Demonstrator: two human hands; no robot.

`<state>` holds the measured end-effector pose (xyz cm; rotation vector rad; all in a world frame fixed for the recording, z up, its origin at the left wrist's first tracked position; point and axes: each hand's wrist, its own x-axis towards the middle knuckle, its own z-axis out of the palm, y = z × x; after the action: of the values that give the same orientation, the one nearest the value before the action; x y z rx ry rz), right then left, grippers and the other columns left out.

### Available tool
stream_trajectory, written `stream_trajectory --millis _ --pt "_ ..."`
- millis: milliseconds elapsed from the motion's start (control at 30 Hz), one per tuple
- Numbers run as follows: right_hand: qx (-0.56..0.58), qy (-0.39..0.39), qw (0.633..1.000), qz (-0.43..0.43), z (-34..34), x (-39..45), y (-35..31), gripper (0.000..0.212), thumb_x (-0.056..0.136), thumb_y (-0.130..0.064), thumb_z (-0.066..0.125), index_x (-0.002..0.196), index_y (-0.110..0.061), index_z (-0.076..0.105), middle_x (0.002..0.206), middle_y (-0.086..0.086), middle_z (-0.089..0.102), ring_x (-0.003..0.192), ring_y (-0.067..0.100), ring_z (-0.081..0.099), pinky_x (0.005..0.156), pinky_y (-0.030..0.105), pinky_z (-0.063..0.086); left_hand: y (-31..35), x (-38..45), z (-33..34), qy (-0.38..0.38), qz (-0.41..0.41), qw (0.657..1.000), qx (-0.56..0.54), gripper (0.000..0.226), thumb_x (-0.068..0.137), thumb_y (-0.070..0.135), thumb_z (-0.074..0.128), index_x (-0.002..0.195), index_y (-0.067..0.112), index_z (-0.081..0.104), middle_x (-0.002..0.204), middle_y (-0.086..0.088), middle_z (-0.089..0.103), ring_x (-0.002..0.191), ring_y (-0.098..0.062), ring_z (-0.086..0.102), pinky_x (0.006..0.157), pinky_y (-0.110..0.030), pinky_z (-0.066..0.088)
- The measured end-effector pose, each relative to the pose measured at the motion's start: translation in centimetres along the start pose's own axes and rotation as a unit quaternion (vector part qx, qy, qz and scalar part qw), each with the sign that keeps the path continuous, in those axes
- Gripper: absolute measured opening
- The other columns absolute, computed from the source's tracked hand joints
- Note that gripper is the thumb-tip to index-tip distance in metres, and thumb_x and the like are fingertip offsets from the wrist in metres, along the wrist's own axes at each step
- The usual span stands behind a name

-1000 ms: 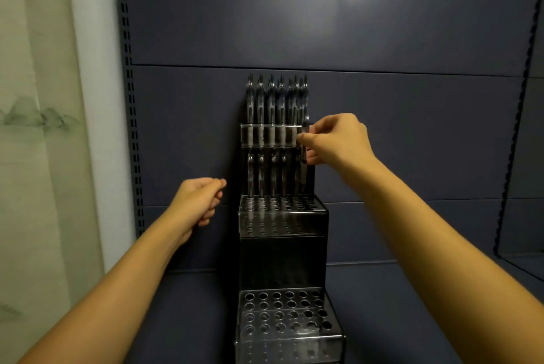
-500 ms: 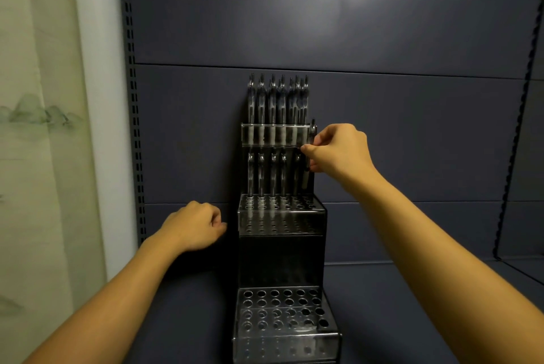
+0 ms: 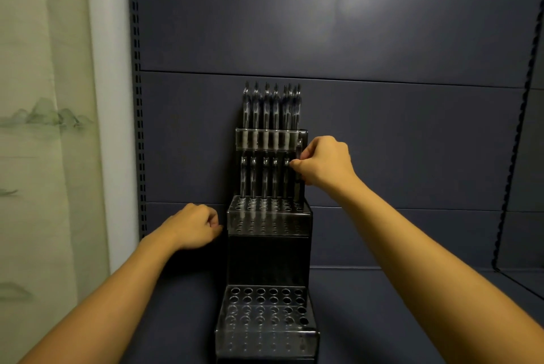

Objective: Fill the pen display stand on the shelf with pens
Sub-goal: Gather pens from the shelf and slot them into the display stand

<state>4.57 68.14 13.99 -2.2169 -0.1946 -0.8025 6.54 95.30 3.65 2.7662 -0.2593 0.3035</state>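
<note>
Fingers (image 3: 297,164) of right hand (image 3: 325,164) pinch pen (image 3: 298,187) at stand (image 3: 266,218) right edge.

You face a dark blue-grey shelf back panel (image 3: 368,25) with slotted uprights (image 3: 136,69), a white post (image 3: 109,98) and pale green curtain (image 3: 35,128) to your left.

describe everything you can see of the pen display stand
The pen display stand is a dark, glossy, stepped rack, seemingly clear acrylic, standing upright on the shelf against the back panel. Three tiers show: the top holds a row of pens, the middle has pens in its rearmost holes, and the lowest tier's holes look empty. The right hand pinches a pen at the middle tier's right end. The left hand is beside it; contact is unclear.
</note>
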Motion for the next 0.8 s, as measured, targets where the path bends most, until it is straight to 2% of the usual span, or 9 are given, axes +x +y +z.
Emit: stream_trajectory --millis 133,233,333,500,567,667,733,800 --pt "-0.047 -0.031 0.998 0.009 0.6 -0.1 0.0 0.024 0.081 -0.013 0.079 0.082 0.009 0.071 0.077 0.021 0.073 0.069 0.026 0.073 0.069 0.048 0.064 -0.3 -0.8 -0.4 0.014 -0.017 1.0 0.011 0.016 0.09 0.032 0.06 0.076 0.024 0.062 0.079 0.003 0.064 0.072 -0.016 0.059 0.069 -0.035 0.051" --pt "-0.06 -0.057 0.996 0.034 1.1 -0.8 0.6 0.024 0.08 -0.019 0.084 0.084 0.003 0.074 0.075 0.015 0.073 0.071 0.025 0.073 0.07 0.042 0.064 -0.3 -1.2 -0.9 0.013 -0.02 0.999 0.028 0.017 0.09 0.038 0.061 0.079 0.025 0.063 0.084 0.003 0.065 0.079 -0.017 0.063 0.075 -0.039 0.055" --pt "-0.064 -0.05 0.996 0.043 1.3 -1.3 1.0 0.022 0.08 -0.022 0.085 0.083 -0.002 0.074 0.077 0.007 0.07 0.078 0.021 0.069 0.072 0.037 0.062 -0.3 -1.5 -1.6 0.019 -0.017 0.998 0.054 0.017 0.09 0.041 0.061 0.081 0.026 0.062 0.088 0.005 0.065 0.082 -0.016 0.062 0.079 -0.04 0.056" --pt "-0.098 -0.038 0.993 0.058 1.5 -2.0 0.5 0.024 0.081 -0.019 0.083 0.093 -0.001 0.072 0.088 0.012 0.071 0.079 0.022 0.065 0.07 0.037 0.06 -0.1 -2.4 -2.6 0.013 -0.005 0.997 0.072 0.013 0.088 0.039 0.06 0.083 0.027 0.061 0.092 0.004 0.063 0.085 -0.019 0.062 0.08 -0.039 0.056" --pt "-0.107 -0.039 0.991 0.067 1.3 -2.8 0.4 0.026 0.084 -0.023 0.08 0.088 0.0 0.071 0.084 0.014 0.07 0.076 0.024 0.066 0.067 0.038 0.06 0.0 -3.1 -3.0 0.017 0.0 0.997 0.079 0.011 0.088 0.037 0.06 0.084 0.027 0.061 0.094 0.004 0.063 0.087 -0.02 0.062 0.079 -0.038 0.055" --pt "-0.127 -0.006 0.991 0.048 0.7 -4.8 0.5 0.031 0.091 -0.026 0.072 0.072 -0.005 0.058 0.066 0.013 0.058 0.06 0.026 0.058 0.054 0.033 0.048 0.3 -4.2 -3.6 0.023 0.009 0.996 0.083 0.01 0.088 0.034 0.059 0.084 0.025 0.061 0.095 0.002 0.062 0.086 -0.022 0.061 0.076 -0.038 0.053" --pt "-0.145 0.017 0.989 0.033 0.2 -6.5 0.7 0.029 0.093 -0.022 0.066 0.082 0.004 0.061 0.073 0.019 0.064 0.066 0.033 0.062 0.056 0.037 0.05 0.6 -4.9 -3.9 0.028 0.017 0.997 0.072 0.011 0.089 0.034 0.059 0.083 0.025 0.061 0.096 0.0 0.062 0.087 -0.024 0.061 0.079 -0.04 0.054" --pt "-0.164 0.018 0.986 0.024 -0.5 -8.3 0.9 0.023 0.093 -0.017 0.062 0.095 0.006 0.064 0.084 0.023 0.067 0.071 0.036 0.064 0.059 0.043 0.054 1.1 -5.5 -3.9 0.03 0.028 0.998 0.052 0.013 0.089 0.034 0.059 0.08 0.024 0.06 0.095 -0.002 0.062 0.086 -0.026 0.061 0.078 -0.04 0.055"
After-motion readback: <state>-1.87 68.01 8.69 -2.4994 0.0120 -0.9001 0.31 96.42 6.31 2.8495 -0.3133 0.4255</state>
